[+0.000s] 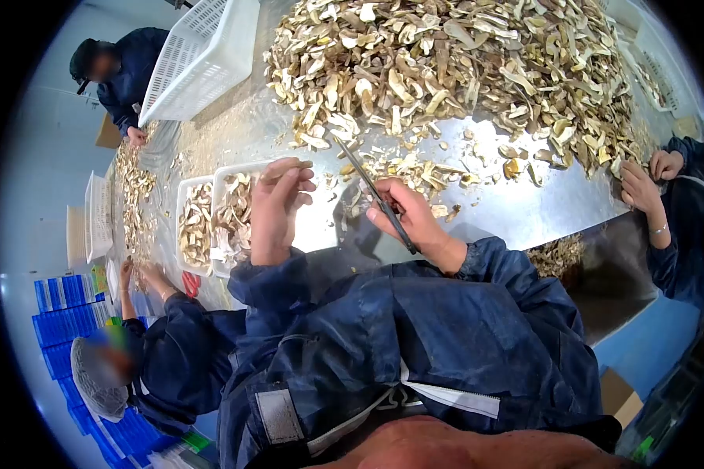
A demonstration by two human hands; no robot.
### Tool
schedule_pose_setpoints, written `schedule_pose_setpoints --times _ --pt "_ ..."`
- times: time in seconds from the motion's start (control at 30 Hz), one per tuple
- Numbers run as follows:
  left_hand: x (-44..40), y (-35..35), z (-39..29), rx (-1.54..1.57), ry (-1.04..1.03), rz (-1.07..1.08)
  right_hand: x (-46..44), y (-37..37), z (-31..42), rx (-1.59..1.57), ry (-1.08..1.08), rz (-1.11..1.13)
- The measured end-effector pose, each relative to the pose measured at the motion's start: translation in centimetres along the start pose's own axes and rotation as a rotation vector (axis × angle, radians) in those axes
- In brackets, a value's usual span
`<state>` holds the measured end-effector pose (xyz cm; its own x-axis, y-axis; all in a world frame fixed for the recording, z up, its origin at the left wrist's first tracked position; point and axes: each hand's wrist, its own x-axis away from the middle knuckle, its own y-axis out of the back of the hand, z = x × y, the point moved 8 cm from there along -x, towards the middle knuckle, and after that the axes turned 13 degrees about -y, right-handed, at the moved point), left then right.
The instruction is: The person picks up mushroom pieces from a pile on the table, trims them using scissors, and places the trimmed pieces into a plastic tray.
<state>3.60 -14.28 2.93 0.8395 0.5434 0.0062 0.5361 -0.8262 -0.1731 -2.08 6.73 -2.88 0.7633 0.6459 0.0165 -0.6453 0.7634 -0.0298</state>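
Observation:
My left hand [278, 209] is raised over the metal table, fingers curled, pinching a small brown slice of dried mushroom [299, 165] at the fingertips. My right hand [416, 219] is closed around a long, slim tool [360, 168]; it is grey and narrow towards its far tip and dark at the grip end. I cannot tell whether it is a knife or tweezers. Its tip points up and left, near the edge of the big heap of dried mushroom slices [446, 62]. Small mushroom bits [422, 173] lie scattered just beyond my right hand.
Two white trays of mushroom slices [213, 187] stand left of my left hand. White perforated crates [199, 66] stand at the back left and far right. Red-handled scissors [190, 283] lie by a co-worker [172, 352] at left. Other co-workers' hands [644, 184] are at right and far left.

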Motion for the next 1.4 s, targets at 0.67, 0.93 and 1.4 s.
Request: schedule_pose_setpoints --times 0.67,0.93,1.4 --pt "2.7 -1.3 -0.7 -0.031 -0.162 0.028 0.6 -0.9 3.3 0.233 -0.139 0.109" --pt "2.9 -2.5 -0.7 0.065 -0.146 0.057 0.8 -0.8 4.3 0.292 -0.069 0.099" --pt "5.7 1.7 1.3 0.033 0.052 0.006 1.0 -3.6 2.4 0.185 -0.073 0.235"
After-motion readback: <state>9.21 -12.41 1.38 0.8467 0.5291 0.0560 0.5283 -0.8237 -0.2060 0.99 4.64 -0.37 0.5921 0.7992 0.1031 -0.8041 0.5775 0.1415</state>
